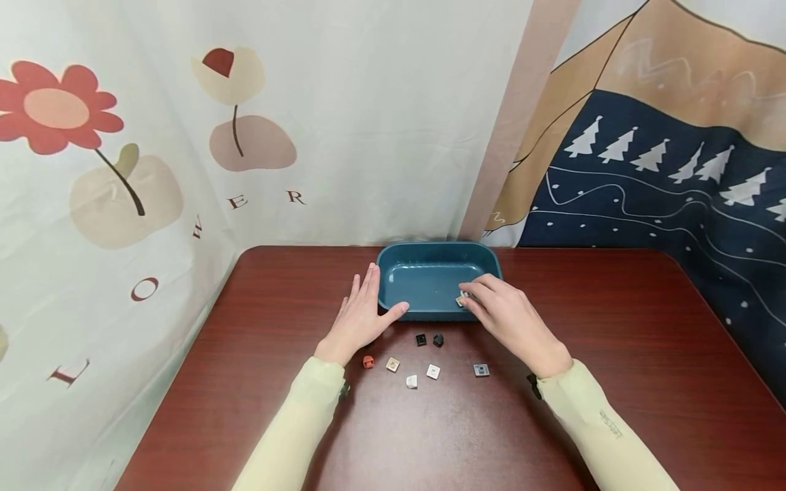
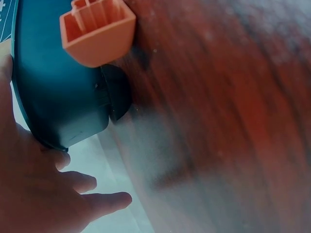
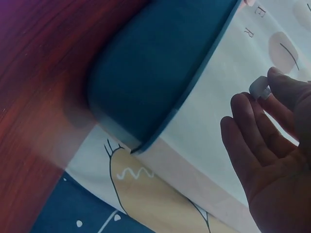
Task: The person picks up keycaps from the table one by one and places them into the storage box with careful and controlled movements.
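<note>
A blue plastic basin (image 1: 439, 316) stands at the table's back edge. My left hand (image 1: 362, 310) touches its left rim with straight, spread fingers and holds nothing. Over the front right of the basin, my right hand (image 1: 510, 320) pinches a small pale keycap (image 3: 260, 87) between thumb and fingers. In front of the basin lie an orange keycap (image 1: 368, 362), a beige keycap (image 1: 393, 365), two black keycaps (image 1: 420, 339), two white keycaps (image 1: 433, 372) and a grey-blue keycap (image 1: 481, 370). The left wrist view shows the orange keycap and a black keycap (image 2: 115, 92) up close.
The dark red wooden table (image 1: 614, 341) reaches back to a printed curtain (image 1: 368, 123) with flowers and letters. At the right hangs a cloth with white trees (image 1: 647, 157). Both forearms, in pale sleeves (image 1: 295, 416), flank the keycaps.
</note>
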Available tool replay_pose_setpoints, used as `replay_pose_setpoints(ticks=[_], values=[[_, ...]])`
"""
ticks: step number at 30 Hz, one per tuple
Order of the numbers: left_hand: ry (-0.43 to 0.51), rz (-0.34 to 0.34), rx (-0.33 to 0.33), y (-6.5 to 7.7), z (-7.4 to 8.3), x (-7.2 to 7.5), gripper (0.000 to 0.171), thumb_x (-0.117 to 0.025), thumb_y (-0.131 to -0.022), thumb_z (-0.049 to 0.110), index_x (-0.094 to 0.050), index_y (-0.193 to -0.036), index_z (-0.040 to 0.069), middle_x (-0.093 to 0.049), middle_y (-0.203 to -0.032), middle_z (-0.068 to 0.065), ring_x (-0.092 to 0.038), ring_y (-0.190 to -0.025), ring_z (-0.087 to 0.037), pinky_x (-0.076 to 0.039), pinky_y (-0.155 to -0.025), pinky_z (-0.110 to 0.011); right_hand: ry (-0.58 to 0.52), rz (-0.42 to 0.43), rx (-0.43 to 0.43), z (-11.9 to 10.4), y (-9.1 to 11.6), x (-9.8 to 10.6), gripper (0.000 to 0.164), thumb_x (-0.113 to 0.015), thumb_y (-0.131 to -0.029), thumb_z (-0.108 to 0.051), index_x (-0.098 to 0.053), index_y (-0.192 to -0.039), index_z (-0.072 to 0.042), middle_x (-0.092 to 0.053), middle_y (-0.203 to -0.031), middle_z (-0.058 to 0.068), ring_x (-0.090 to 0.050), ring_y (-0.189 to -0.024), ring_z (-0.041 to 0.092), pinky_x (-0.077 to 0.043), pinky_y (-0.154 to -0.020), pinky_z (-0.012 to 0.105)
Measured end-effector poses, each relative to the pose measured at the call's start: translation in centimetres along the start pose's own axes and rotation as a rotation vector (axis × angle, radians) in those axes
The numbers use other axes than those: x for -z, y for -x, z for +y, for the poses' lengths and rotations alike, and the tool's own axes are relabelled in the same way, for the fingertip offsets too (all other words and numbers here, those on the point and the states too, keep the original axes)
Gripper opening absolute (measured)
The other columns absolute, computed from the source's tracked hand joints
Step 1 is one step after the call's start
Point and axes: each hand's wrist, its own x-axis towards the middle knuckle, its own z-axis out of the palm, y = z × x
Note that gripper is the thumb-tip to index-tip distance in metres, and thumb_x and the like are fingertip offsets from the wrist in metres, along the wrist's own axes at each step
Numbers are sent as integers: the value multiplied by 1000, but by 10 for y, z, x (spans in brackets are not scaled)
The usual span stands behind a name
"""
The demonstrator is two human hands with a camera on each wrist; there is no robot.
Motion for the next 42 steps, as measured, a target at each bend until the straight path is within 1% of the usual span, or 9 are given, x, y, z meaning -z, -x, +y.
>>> replay_pose_setpoints(ticks=[9,12,15,20,24,30,37,42], values=[[-5,-3,5,1,-1,1,107,-50,-96,75,-2,-167,11,-2,-174,-6,-3,-158,-39,-19,-120,-67,-19,-22,-21,6,-16,-15,25,-76,-96,-13,-75,-118,-4,-68,-105,6,-66,-88,16,-59,-76,33],[0,-4,6,2,-1,2,107,-51,-96,74,-3,-167,10,-2,-174,-5,-3,-158,-39,-18,-120,-68,-19,-30,-29,8,-20,-21,26,-77,-95,-15,-76,-117,-2,-69,-103,7,-66,-87,17,-59,-74,33],[-6,-16,18,3,-1,1,107,-50,-95,75,-2,-167,11,1,-174,-4,-2,-158,-39,-18,-120,-67,-16,-55,-49,9,-23,-28,25,-76,-96,-18,-76,-116,-2,-70,-102,7,-65,-85,16,-57,-72,32],[-7,-25,22,3,-1,1,108,-48,-95,77,-2,-167,12,1,-174,-2,-2,-159,-38,-17,-121,-67,-7,-120,-111,13,-28,-35,26,-74,-98,-23,-78,-115,-3,-72,-102,7,-66,-87,18,-59,-76,35],[-2,-20,8,1,-1,0,108,-47,-95,78,-2,-167,12,1,-174,-2,-1,-159,-38,-18,-121,-66,-2,-166,-153,18,-33,-37,25,-74,-99,-22,-78,-115,-3,-73,-103,9,-67,-90,20,-60,-79,37],[-4,-20,3,-1,-3,-1,107,-47,-95,77,-2,-167,12,1,-174,-3,-2,-159,-38,-18,-121,-66,12,-245,-175,21,-41,-41,23,-73,-99,-19,-78,-114,-2,-76,-103,10,-69,-92,22,-60,-83,41],[7,-15,-4,0,-2,1,106,-50,-96,74,-4,-167,11,-1,-174,-4,-4,-158,-39,-19,-120,-67,3,-353,-251,22,-49,-44,22,-71,-100,-21,-79,-113,-5,-77,-103,8,-69,-91,21,-60,-86,41],[-1,-20,3,0,-1,0,107,-49,-96,75,-3,-167,11,-1,-174,-4,-3,-158,-39,-19,-120,-66,-28,-419,-311,24,-54,-42,26,-70,-101,-23,-79,-117,-5,-76,-110,9,-70,-100,24,-58,-92,44]])
